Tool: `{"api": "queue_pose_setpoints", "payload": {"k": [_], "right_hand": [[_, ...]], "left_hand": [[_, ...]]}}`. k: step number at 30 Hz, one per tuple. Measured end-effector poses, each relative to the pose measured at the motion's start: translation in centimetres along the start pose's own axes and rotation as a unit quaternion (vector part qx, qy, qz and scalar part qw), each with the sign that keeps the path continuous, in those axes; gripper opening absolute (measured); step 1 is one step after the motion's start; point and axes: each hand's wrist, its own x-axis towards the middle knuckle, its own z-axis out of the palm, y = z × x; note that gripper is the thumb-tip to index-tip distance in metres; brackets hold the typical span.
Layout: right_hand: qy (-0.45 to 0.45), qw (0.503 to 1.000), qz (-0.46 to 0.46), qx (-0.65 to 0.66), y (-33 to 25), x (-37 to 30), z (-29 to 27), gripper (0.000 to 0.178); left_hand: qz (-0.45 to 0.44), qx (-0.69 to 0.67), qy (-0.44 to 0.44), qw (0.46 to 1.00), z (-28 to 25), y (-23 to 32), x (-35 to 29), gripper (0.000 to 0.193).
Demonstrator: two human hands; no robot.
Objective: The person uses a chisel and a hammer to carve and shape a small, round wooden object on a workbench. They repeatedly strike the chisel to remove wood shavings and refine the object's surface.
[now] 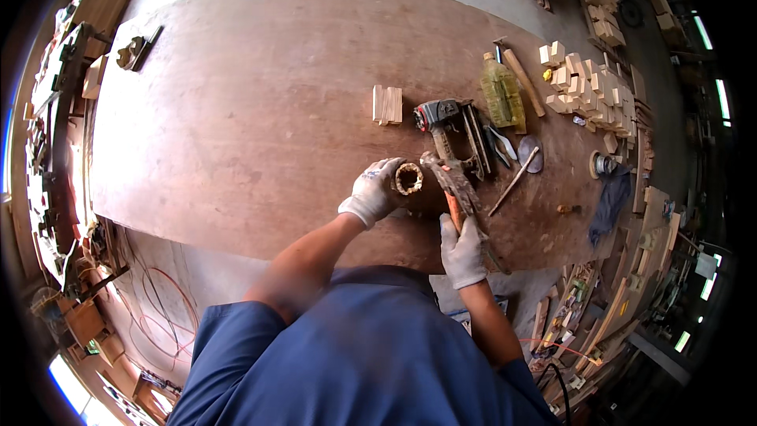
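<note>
My left hand [375, 192], in a white glove, is closed around a small brown ring-shaped piece [408, 178] with a rough inner edge, held over the table's near side. My right hand [464, 252], also gloved, grips an orange-handled tool [453, 207]. A dark, worn, flat length lies along that handle and slants up toward the ring; its kind is unclear. Just beyond it rests a nail gun [443, 128] with a grey body. To its left, apart from both hands, a small bundle of wood pieces [387, 105] sits on the brown tabletop [236, 126].
Right of the nail gun are pliers [501, 143], a plastic bottle of yellowish liquid [502, 93], a hammer [523, 81], a thin stick [514, 181] and a blue cloth [610, 207]. Many wood blocks [591, 93] pile at the right edge. A tape dispenser [136, 52] stands far left.
</note>
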Motion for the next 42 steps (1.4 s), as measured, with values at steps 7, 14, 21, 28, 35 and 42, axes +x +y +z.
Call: {"api": "queue_pose_setpoints", "payload": {"k": [7, 14, 21, 28, 35, 42], "right_hand": [[-0.005, 0.998, -0.036, -0.046, 0.9, -0.5, 2.3, 0.035], [-0.041, 0.997, 0.068, -0.025, -0.6, -0.3, 0.5, 0.037], [-0.069, 0.995, 0.024, -0.067, 1.6, 0.0, 3.0, 0.034], [0.054, 0.998, 0.005, 0.015, 1.3, 0.2, 0.3, 0.038], [0.137, 0.984, -0.106, 0.051, 1.2, -0.5, 0.6, 0.033], [-0.042, 0.996, 0.074, -0.018, 0.8, -0.3, 2.4, 0.041]], "left_hand": [[-0.009, -0.01, -0.02, 1.0, -1.1, 1.8, 0.3, 0.064], [-0.004, -0.019, -0.003, 1.0, -0.4, 0.3, 0.5, 0.07], [-0.009, 0.003, -0.003, 1.0, -0.1, 0.7, 0.1, 0.075], [0.0, -0.006, 0.004, 1.0, 0.2, 0.3, 0.0, 0.07], [-0.02, 0.006, -0.011, 1.0, -0.2, 0.8, -0.1, 0.074], [-0.024, 0.02, -0.02, 0.999, -0.5, 1.3, -0.2, 0.071]]}}
